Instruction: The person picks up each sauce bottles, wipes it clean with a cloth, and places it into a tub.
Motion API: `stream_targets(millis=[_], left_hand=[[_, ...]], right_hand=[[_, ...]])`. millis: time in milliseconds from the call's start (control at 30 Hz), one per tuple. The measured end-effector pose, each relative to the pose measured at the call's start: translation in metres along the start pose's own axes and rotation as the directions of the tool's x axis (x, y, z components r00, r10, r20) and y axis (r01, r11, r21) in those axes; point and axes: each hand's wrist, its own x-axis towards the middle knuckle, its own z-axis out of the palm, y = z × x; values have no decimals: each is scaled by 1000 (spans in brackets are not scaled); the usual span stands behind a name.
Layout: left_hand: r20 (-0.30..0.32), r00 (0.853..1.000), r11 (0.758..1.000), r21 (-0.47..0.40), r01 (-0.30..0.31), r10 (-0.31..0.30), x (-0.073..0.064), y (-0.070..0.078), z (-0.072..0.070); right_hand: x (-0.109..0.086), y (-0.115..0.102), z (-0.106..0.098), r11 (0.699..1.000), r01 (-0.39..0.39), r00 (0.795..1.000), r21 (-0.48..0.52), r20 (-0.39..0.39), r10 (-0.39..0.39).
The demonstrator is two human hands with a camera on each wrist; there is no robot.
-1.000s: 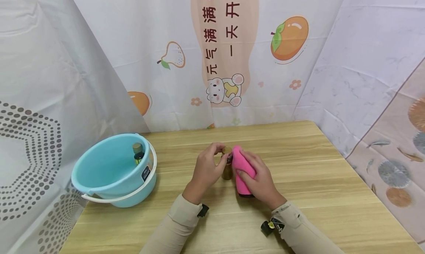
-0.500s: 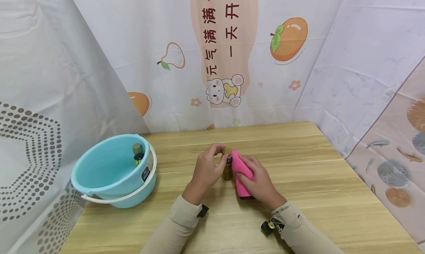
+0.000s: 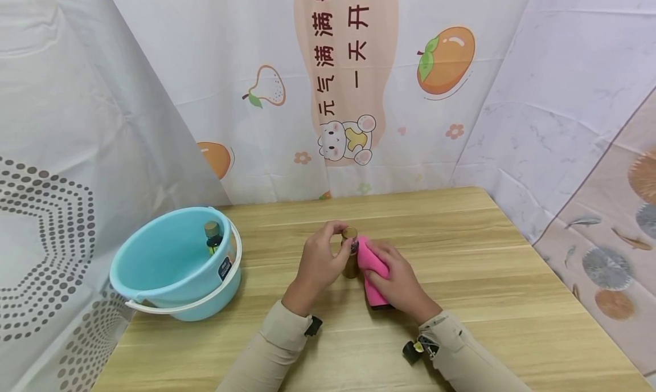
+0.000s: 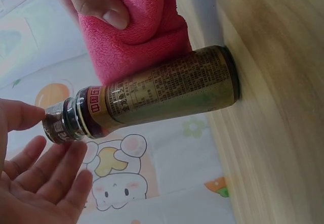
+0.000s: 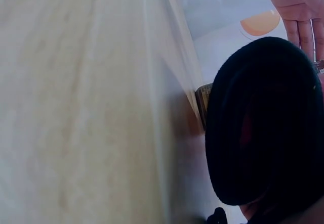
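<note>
A small glass bottle (image 3: 351,266) with a gold-brown label stands upright on the table. My left hand (image 3: 318,261) pinches its cap (image 4: 55,124) between thumb and fingertip, the other fingers (image 4: 48,168) spread beside it. In my right hand (image 3: 402,279) is a bunched pink plush cloth (image 3: 375,272), gripped with the thumb over its near side. The cloth lies against the bottle's right side, and in the left wrist view it covers part of the label. From the right wrist, the cloth's lower end (image 5: 263,123) looks dark and oval, hiding most of the bottle.
At the left of the wooden table (image 3: 492,301) stands a light blue bucket (image 3: 205,302) with a white handle (image 3: 189,305). Inside it is another dark bottle (image 3: 213,241) with a brownish cap. A printed curtain (image 3: 256,152) hangs behind the table.
The cloth's top end has sunk lower along the bottle and my right fingers bunch it a little tighter. My left hand keeps its pinch on the cap, and the bottle has stayed in place.
</note>
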Motion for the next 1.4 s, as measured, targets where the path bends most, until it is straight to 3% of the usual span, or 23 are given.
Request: stream_targets(millis=[533,733,900,1233,1400], left_hand=[[15,998,996,58,60,-61,-1,5,1],[21,998,997,51,65,-66,-1,3,1],[18,999,999,35,32,-32,-2,2,0],[51,999,1000,-8,14,-13,-1,0,0],[39,999,1000,-9,-8,8,-1,1,1]], right_hand=[[-1,4,3,995,-90,994,-49,56,93],[-1,3,3,999,-36,999,-25,21,37],[-1,2,2,1000,17,999,12,-40,-17],[-1,-5,1,990,115,983,84,-151,-101],[-1,-2,0,987,128,984,93,-138,-114]])
